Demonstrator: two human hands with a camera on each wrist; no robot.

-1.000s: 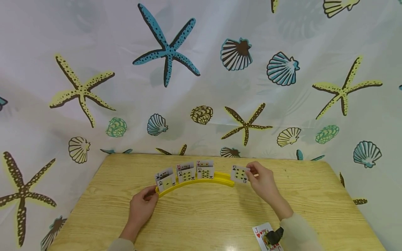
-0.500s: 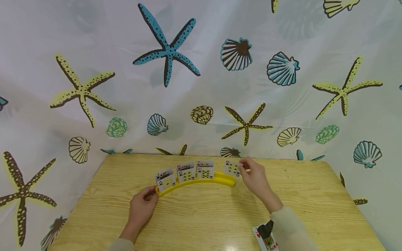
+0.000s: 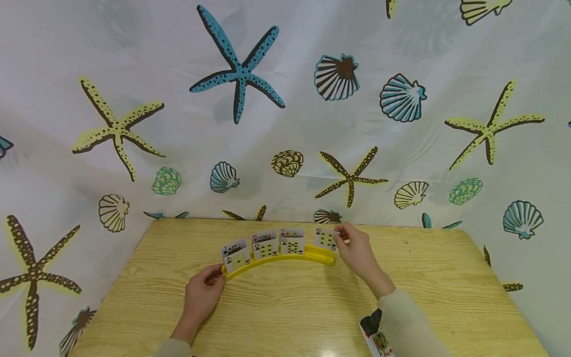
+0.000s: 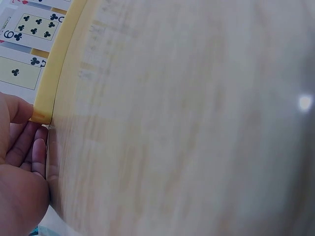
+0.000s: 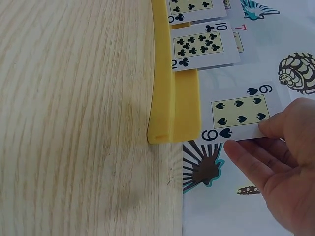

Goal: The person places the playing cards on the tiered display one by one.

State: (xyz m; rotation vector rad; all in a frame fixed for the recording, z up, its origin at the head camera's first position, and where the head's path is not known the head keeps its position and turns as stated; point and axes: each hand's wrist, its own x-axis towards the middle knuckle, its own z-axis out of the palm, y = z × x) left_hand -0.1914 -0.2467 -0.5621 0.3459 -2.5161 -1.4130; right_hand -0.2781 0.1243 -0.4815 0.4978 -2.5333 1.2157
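A curved yellow card holder (image 3: 318, 255) stands on the table with playing cards upright in two rows. My left hand (image 3: 202, 295) grips its left end, the thumb on the edge in the left wrist view. My right hand (image 3: 357, 250) pinches a six of spades (image 5: 239, 113) by its right side, at the holder's right end. Whether that card touches the rear slot I cannot tell. In the front row are an ace of clubs (image 3: 236, 260), six of clubs (image 3: 265, 249) and ten of clubs (image 3: 292, 246). Behind them show a jack (image 3: 233, 247), red king (image 3: 263, 236) and red seven (image 3: 291, 232).
A jack of hearts (image 3: 381, 343) lies face up on the wooden table (image 3: 285, 312) at the front right, partly covered by the right sleeve (image 3: 408, 322) and a black wrist device (image 3: 371, 322). A shell-and-starfish printed curtain (image 3: 285, 119) hangs behind the table.
My right hand has moved left with the six of spades, from beside the holder to over its right end. My left hand and the holder have stayed put.
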